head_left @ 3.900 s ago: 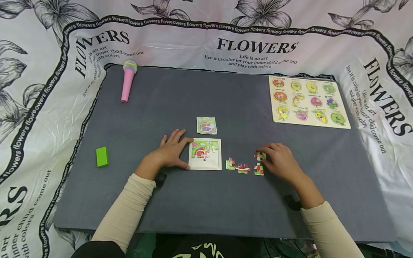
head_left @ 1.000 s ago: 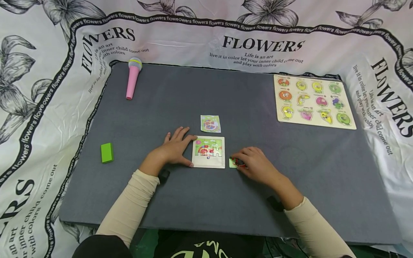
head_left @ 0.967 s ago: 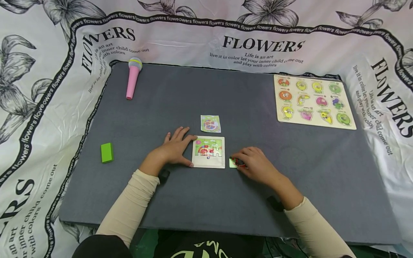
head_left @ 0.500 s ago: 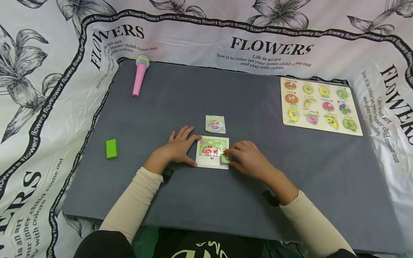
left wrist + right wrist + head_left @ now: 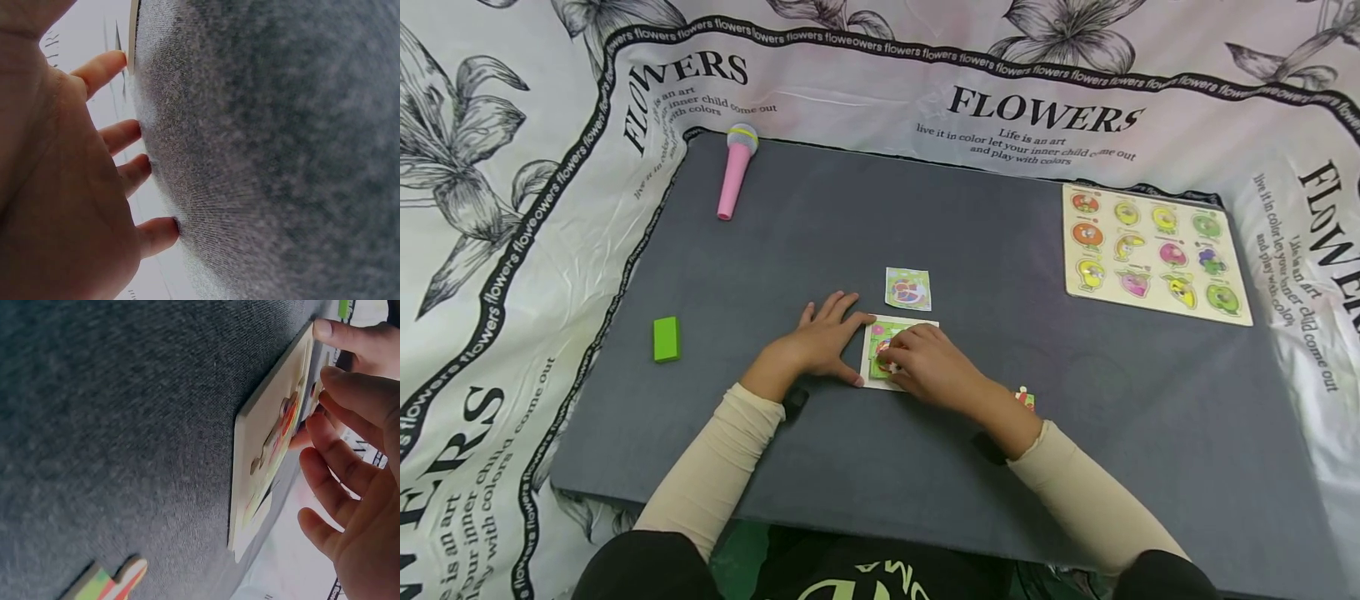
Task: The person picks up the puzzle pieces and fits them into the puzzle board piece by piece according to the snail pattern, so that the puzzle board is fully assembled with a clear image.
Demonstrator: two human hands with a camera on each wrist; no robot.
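Observation:
A square jigsaw tray [image 5: 881,386] lies in front of the person, with a partly assembled green and red picture in it. My left hand [image 5: 817,345] is spread at its left side, thumb and index fingertip against the edge. My right hand [image 5: 942,367] reaches over the tray and pinches a jigsaw piece [image 5: 315,395] between thumb and index finger, above the lower left part. The other right fingers bend loosely, and the hand hides much of the picture. A loose jigsaw piece [image 5: 1026,401] lies on the table beside the right wrist.
A small picture card [image 5: 907,289] lies just beyond the tray. Farther off are a pink toy microphone [image 5: 736,175] at back left, a green block [image 5: 666,339] on the left, and a fruit board [image 5: 1157,254] at back right.
My right hand has gone from the pieces right of the tray to over its lower left, carrying a piece. Fewer loose pieces show on the table. My left hand stays at the tray's edge.

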